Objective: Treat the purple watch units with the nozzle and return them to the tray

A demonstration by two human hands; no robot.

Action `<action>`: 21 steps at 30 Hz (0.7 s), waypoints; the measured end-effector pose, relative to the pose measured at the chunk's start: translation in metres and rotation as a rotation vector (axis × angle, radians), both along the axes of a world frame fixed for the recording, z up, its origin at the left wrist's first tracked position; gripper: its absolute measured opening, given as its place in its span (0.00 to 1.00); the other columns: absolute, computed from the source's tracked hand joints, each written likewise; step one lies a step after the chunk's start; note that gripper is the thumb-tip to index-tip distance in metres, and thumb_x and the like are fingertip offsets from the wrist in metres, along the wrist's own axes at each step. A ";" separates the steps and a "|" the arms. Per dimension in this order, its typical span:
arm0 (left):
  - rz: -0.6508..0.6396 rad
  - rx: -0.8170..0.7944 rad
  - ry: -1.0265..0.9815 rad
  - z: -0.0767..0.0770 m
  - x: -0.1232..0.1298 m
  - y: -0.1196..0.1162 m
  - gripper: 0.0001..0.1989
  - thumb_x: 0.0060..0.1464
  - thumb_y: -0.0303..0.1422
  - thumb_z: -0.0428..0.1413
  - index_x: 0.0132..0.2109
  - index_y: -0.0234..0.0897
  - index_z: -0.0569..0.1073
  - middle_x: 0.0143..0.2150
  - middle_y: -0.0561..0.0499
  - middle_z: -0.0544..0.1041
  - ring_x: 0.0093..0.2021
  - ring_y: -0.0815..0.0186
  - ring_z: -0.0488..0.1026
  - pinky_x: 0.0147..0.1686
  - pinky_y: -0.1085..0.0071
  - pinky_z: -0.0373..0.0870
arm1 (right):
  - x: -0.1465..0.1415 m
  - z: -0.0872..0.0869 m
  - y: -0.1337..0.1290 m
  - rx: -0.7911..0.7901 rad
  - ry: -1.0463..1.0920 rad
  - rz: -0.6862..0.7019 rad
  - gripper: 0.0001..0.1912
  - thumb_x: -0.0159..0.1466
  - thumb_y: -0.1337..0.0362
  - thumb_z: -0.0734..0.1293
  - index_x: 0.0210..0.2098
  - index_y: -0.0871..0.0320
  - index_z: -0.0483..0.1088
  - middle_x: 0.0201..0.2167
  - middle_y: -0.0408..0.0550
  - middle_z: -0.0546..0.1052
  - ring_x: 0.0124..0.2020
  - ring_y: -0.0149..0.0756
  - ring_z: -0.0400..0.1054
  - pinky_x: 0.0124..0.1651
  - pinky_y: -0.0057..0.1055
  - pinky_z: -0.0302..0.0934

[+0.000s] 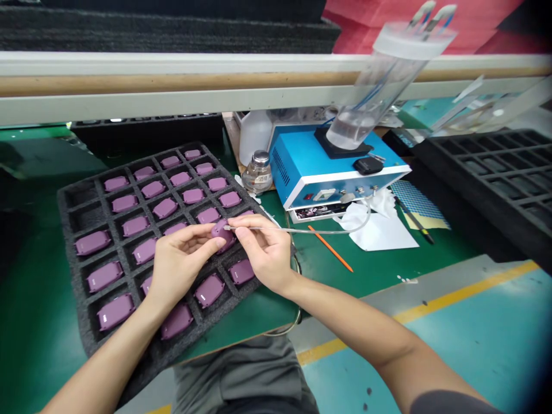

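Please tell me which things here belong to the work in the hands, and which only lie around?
In use:
left hand
right hand
purple part
thin tube nozzle
foam tray

Lying about:
orange pencil
glass bottle
white paper
black empty tray

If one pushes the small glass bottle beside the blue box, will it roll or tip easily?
The glass bottle stands upright on a broad base, so it probably slides rather than tips. It looks squat. Being glass, it may be slippery and fragile.
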State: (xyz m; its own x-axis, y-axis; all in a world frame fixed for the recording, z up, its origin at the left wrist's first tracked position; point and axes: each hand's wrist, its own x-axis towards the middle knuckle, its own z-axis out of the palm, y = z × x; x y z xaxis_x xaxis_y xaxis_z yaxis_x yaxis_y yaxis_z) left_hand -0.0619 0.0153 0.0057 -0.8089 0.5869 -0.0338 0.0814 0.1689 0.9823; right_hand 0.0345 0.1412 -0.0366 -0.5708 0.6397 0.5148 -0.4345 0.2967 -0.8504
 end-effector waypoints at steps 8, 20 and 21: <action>-0.002 0.002 0.017 -0.001 0.000 -0.001 0.21 0.39 0.42 0.74 0.39 0.37 0.83 0.35 0.46 0.85 0.35 0.57 0.83 0.41 0.63 0.82 | 0.000 0.001 0.000 0.010 -0.022 -0.008 0.07 0.68 0.60 0.67 0.38 0.54 0.78 0.39 0.49 0.82 0.42 0.36 0.78 0.47 0.34 0.76; 0.007 0.013 0.020 -0.002 0.001 0.000 0.21 0.40 0.40 0.73 0.41 0.33 0.83 0.34 0.47 0.85 0.33 0.62 0.82 0.40 0.68 0.81 | 0.002 0.001 0.000 -0.032 -0.024 0.034 0.06 0.67 0.64 0.67 0.39 0.55 0.78 0.40 0.49 0.82 0.44 0.35 0.78 0.49 0.34 0.75; 0.007 0.016 0.020 -0.002 0.001 0.000 0.21 0.40 0.40 0.73 0.41 0.33 0.83 0.34 0.47 0.85 0.33 0.63 0.82 0.40 0.69 0.81 | 0.002 0.001 0.000 -0.033 -0.020 0.037 0.06 0.67 0.65 0.67 0.39 0.55 0.78 0.40 0.49 0.82 0.44 0.35 0.78 0.49 0.34 0.75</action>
State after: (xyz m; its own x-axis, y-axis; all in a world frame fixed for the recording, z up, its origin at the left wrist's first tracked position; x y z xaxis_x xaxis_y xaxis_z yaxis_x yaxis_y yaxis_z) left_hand -0.0610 0.0151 0.0033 -0.8135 0.5816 -0.0085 0.0999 0.1540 0.9830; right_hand 0.0364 0.1411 -0.0360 -0.6038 0.6345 0.4824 -0.4277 0.2528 -0.8678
